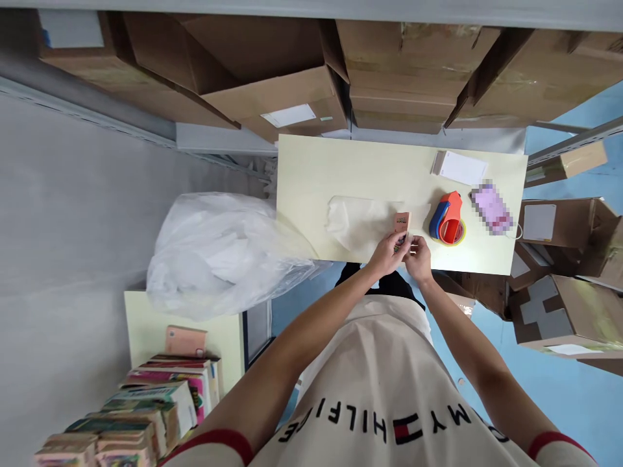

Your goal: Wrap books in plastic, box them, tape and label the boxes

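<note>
A small pinkish-orange box [402, 225] is held upright over the near edge of a pale yellow table [311, 175]. My left hand [387, 254] grips it from the left with closed fingers. My right hand [418, 257] pinches its lower end from the right. The two hands touch each other. Just behind the box, a flat clear plastic bag [360, 220] lies on the table.
An orange and blue tape dispenser [446, 220], a blurred pink item [491, 209] and a white paper pad [460, 167] lie on the table's right. A big crumpled plastic bag [219, 253] sits left. Stacked books [146, 402] are lower left. Cardboard boxes [409, 71] line the far side.
</note>
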`<state>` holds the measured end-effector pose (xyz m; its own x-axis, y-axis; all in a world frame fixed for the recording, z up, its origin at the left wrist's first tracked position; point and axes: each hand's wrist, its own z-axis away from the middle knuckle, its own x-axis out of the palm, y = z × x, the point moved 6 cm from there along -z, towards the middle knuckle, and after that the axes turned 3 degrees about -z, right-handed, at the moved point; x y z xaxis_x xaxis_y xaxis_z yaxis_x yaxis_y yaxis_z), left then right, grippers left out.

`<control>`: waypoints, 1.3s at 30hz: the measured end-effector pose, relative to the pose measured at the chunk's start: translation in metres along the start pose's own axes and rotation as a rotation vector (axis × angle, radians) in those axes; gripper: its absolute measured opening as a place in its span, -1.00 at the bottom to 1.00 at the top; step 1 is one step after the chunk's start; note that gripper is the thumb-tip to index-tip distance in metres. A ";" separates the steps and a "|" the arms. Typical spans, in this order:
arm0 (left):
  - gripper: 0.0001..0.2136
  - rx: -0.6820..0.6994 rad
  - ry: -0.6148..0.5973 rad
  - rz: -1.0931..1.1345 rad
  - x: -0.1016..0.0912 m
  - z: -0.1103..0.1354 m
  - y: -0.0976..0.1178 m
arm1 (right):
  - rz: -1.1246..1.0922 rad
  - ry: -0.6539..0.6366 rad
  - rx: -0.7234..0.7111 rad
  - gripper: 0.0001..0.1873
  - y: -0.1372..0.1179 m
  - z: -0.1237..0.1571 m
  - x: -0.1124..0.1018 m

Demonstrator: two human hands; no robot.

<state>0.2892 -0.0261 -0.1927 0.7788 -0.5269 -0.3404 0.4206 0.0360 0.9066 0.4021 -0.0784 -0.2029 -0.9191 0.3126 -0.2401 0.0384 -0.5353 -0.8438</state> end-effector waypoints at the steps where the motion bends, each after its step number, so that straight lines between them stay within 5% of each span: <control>1: -0.64 -0.025 0.004 0.015 -0.007 0.001 0.001 | 0.019 -0.030 -0.038 -0.65 -0.004 0.001 0.007; 9: -0.61 -0.219 0.089 -0.016 -0.068 0.013 -0.034 | 0.067 -0.302 -0.159 -0.54 -0.004 0.001 0.058; 16: -0.58 -0.242 -0.028 0.070 -0.082 0.005 -0.065 | 0.075 -0.334 -0.057 -0.51 0.022 -0.017 0.078; 19: -0.63 -0.237 0.093 -0.078 -0.089 0.014 -0.067 | 0.104 -0.333 -0.039 -0.54 0.024 -0.020 0.080; 23: -0.65 -0.014 0.093 -0.244 -0.073 0.019 -0.051 | 0.164 -0.346 -0.093 -0.56 0.018 -0.021 0.082; 26: -0.62 -0.073 0.040 -0.293 -0.056 0.014 -0.060 | 0.192 -0.358 -0.167 -0.61 0.012 -0.018 0.079; 29: -0.56 -0.145 0.068 -0.283 -0.050 0.009 -0.073 | 0.228 -0.207 -0.190 -0.62 0.015 -0.015 0.062; 32: -0.54 -0.150 0.099 -0.230 -0.052 0.010 -0.079 | 0.223 -0.005 -0.104 -0.52 0.026 -0.011 0.043; 39: -0.56 -0.226 0.117 -0.028 -0.054 0.015 -0.085 | -0.060 -0.008 0.139 -0.38 0.046 -0.021 0.044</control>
<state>0.2044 -0.0138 -0.2477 0.8084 -0.4287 -0.4033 0.5259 0.2182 0.8221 0.3712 -0.0730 -0.2624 -0.9210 0.3417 -0.1869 -0.0713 -0.6197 -0.7816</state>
